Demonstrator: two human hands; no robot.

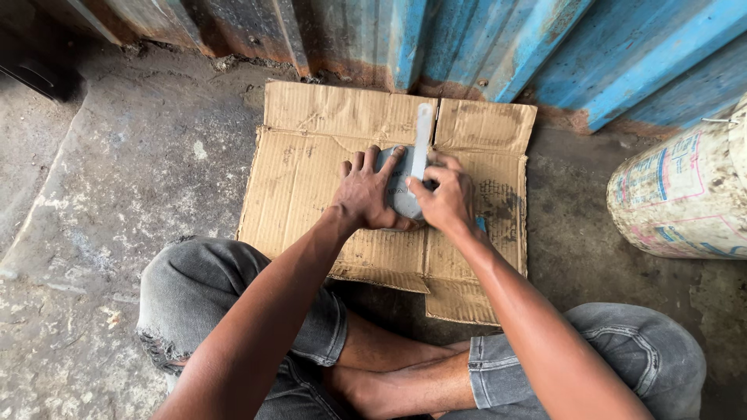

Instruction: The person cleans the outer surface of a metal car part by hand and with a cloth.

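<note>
Our left hand [366,198] presses a grey oval stone [398,194] near the far edge of the flattened cardboard [311,167]; our right hand [447,198] grips a flat metal blade [421,140] across it.

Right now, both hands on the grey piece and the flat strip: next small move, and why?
Probably draw the flat pale strip along the grey rounded piece in a short stroke. The right hand pinches the strip's near end on the piece, the left hand clamps the piece to the cardboard, so it looks braced for a stroke.
</note>
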